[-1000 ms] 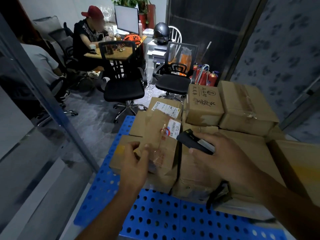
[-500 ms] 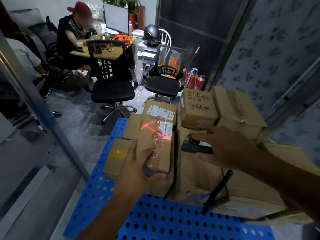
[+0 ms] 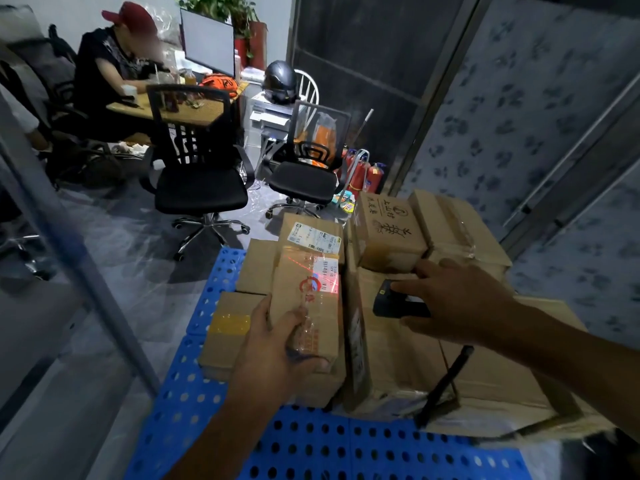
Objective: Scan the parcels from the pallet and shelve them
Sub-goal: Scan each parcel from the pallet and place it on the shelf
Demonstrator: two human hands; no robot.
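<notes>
Several cardboard parcels are stacked on a blue perforated pallet (image 3: 311,441). My left hand (image 3: 273,351) grips the near end of a taped brown parcel (image 3: 311,299) lying on top of the stack. Its white barcode label (image 3: 329,271) has a red scanner light across it. My right hand (image 3: 453,303) holds a black handheld scanner (image 3: 391,303) to the right of that parcel, its front facing the label. A black wrist strap (image 3: 443,386) hangs below the scanner.
A slanted metal post (image 3: 69,251) stands to the left of the pallet. Two black office chairs (image 3: 201,188) stand on the grey floor behind it. A person in a red cap sits at a desk (image 3: 166,109) at the back left. Red fire extinguishers (image 3: 367,171) lean by the wall.
The red scan light has moved onto the barcode label. My left hand has closed round the parcel's near end, and my right hand has brought the scanner lower and level with the label.
</notes>
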